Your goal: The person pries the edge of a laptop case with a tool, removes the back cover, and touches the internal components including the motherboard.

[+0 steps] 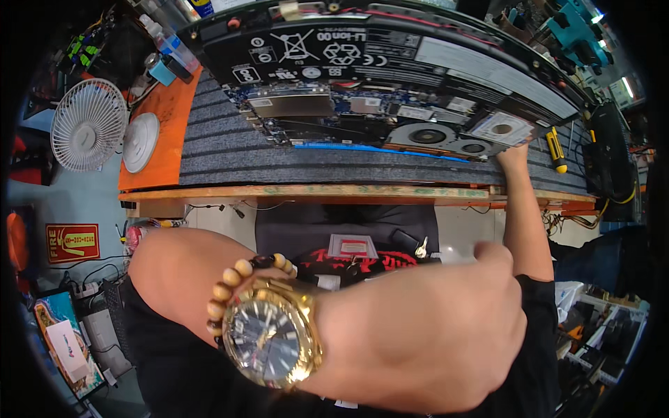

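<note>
An opened laptop (390, 76) lies bottom-up on a grey ribbed mat (230, 150), with its black battery, circuit board and two fans exposed. My right hand (513, 157) reaches up to the laptop's near right corner, fingertips against a square silver part (502, 129); its grip is hidden. My left hand (425, 334) is raised close to the camera across the lower view, showing only its back. The fingers curl out of sight. A gold wristwatch (268, 334) and a bead bracelet (233, 282) sit on that wrist.
A yellow-handled screwdriver (555, 150) lies on the mat right of my right hand. A small white fan (87, 125) and a white round disc (139, 143) stand at the left by the orange table (157, 118). Bottles (167, 45) crowd the far left corner.
</note>
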`<state>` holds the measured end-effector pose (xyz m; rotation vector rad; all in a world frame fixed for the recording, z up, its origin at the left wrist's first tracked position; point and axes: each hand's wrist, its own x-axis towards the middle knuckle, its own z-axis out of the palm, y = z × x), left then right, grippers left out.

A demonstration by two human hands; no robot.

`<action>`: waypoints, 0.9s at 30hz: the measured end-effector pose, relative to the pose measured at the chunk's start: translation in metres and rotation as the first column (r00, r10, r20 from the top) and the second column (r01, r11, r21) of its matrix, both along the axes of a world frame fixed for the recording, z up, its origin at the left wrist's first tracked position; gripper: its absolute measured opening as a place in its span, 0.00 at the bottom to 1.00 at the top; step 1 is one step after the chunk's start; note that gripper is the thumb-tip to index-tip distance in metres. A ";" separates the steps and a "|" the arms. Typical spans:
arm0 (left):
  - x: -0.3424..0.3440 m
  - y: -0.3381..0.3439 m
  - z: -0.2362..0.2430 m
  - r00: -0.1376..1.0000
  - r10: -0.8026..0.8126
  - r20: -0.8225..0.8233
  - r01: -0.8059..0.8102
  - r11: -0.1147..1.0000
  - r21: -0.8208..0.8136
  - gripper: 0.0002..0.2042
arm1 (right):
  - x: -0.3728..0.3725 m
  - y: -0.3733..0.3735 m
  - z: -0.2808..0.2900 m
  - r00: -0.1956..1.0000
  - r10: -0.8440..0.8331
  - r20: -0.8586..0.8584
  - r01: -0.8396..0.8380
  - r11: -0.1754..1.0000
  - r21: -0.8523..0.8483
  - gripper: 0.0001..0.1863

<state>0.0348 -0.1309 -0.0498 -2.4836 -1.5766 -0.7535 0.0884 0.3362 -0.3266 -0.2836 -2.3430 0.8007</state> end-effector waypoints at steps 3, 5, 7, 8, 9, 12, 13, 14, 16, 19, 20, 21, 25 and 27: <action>0.005 -0.015 0.006 0.995 0.094 -0.019 -0.094 0.995 0.015 0.12 | -0.002 0.010 -0.006 1.000 -0.028 -0.011 0.029 0.986 0.162 0.22; -0.004 -0.017 -0.001 0.991 0.100 0.084 -0.107 0.991 0.077 0.11 | 0.003 0.012 -0.010 0.998 -0.029 -0.052 0.038 0.981 0.188 0.22; -0.006 -0.021 -0.013 0.979 0.087 0.186 -0.117 0.980 0.158 0.09 | 0.003 0.012 -0.003 0.997 -0.065 0.036 0.051 0.951 0.304 0.23; -0.002 -0.024 -0.023 0.976 0.089 0.198 -0.124 0.977 0.175 0.09 | 0.004 0.009 -0.003 0.996 -0.072 0.050 0.053 0.946 0.319 0.24; 0.000 -0.026 -0.027 0.975 0.089 0.204 -0.129 0.972 0.194 0.09 | 0.003 0.004 -0.001 0.995 -0.081 0.056 0.058 0.940 0.335 0.24; 0.003 -0.036 -0.029 0.968 0.069 0.240 -0.187 0.839 0.511 0.14 | -0.001 -0.005 0.004 0.998 -0.069 0.005 0.066 0.975 0.211 0.23; 0.013 -0.044 -0.022 0.951 0.049 0.307 -0.232 0.768 0.597 0.16 | -0.013 -0.008 0.009 0.999 -0.003 -0.037 0.009 0.987 0.158 0.22; 0.003 -0.072 0.006 0.950 0.103 0.294 -0.187 0.943 0.275 0.18 | -0.015 -0.006 0.008 0.997 0.026 -0.068 -0.019 0.994 0.105 0.21; -0.024 -0.098 0.013 0.959 0.120 0.257 -0.102 0.991 -0.083 0.19 | -0.013 -0.009 0.008 0.991 0.038 -0.127 -0.036 0.999 0.013 0.21; -0.087 -0.102 -0.036 0.959 0.039 0.280 -0.123 0.949 0.289 0.17 | -0.018 -0.023 0.021 0.990 0.036 -0.139 -0.037 0.999 -0.009 0.20; -0.096 -0.108 -0.041 0.929 0.124 0.349 -0.257 0.894 0.367 0.16 | -0.022 -0.028 0.027 0.989 0.050 -0.140 -0.050 0.999 0.003 0.19; -0.109 -0.112 -0.053 0.888 0.164 0.430 -0.363 0.823 0.436 0.15 | -0.023 -0.032 0.031 0.989 0.052 -0.138 -0.049 0.999 0.023 0.18; -0.159 -0.122 -0.105 0.617 0.150 0.772 -0.642 0.664 0.384 0.13 | -0.026 -0.019 0.020 0.987 0.046 -0.153 -0.051 0.998 -0.032 0.17; -0.168 -0.114 -0.126 0.395 0.141 0.908 -0.750 0.620 0.230 0.18 | -0.028 -0.017 0.015 0.956 0.035 -0.291 -0.094 0.977 -0.193 0.16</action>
